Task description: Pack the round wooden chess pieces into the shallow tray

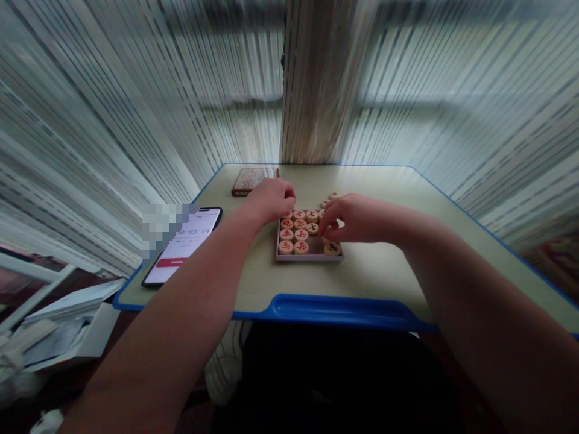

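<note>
A shallow open box (310,258) stands on the table, with round wooden Chinese chess pieces (301,247) in rows, some marked red and some black. One black-marked piece (332,248) lies in its near right corner, beside a bare patch of box floor. My left hand (277,198) is curled closed at the box's far left edge; whatever its fingertips hold, if anything, is hidden. Over the right side of the box, my right hand (346,217) points its fingers down, bent together in a pinch. What is between them I cannot make out. A few loose pieces (333,196) lie just beyond that hand.
A phone (187,244) showing a running timer lies at the table's left edge. Behind my left hand is a flat, patterned box (248,179). The pale table (384,271) has a blue rim and a blue front tray (339,308). Striped curtains (244,78) hang behind it.
</note>
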### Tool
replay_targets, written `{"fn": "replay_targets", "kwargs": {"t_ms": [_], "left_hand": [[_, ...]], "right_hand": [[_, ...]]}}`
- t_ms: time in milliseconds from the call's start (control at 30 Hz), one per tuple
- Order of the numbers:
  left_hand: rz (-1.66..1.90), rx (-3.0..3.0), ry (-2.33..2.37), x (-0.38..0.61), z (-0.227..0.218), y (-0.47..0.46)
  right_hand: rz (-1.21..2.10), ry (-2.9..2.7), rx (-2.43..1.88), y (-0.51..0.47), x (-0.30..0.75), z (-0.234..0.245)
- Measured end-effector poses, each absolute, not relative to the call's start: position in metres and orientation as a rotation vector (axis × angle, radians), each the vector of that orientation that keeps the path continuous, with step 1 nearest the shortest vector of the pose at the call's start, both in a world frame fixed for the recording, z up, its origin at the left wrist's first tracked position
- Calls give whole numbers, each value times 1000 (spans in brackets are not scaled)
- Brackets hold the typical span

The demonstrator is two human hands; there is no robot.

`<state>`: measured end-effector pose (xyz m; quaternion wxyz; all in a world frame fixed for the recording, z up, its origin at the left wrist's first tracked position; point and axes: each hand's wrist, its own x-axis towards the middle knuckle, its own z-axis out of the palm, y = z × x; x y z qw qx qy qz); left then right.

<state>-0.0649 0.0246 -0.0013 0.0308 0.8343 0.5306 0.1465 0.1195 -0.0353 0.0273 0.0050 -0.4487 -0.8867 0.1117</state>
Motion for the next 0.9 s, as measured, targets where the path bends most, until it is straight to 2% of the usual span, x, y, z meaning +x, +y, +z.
{"fn": "replay_targets", "kwargs": {"t_ms": [333,433,633,767,900], "left_hand": [[489,2564,1626,-66,0,23],[548,2564,1610,-65,0,23],[649,2449,1565,-61,-5,26],[654,2423,1523,-60,-12,31],[513,2340,1539,-60,-18,37]], "right_hand": [[477,-2671,-1374,-30,123,26],[381,-2531,-1409,-23,128,25],[-82,-2139,-1626,10,150,0],[-84,-2159,-1727,25,162,-19],[35,-2264,-1725,29,162,-27]]}}
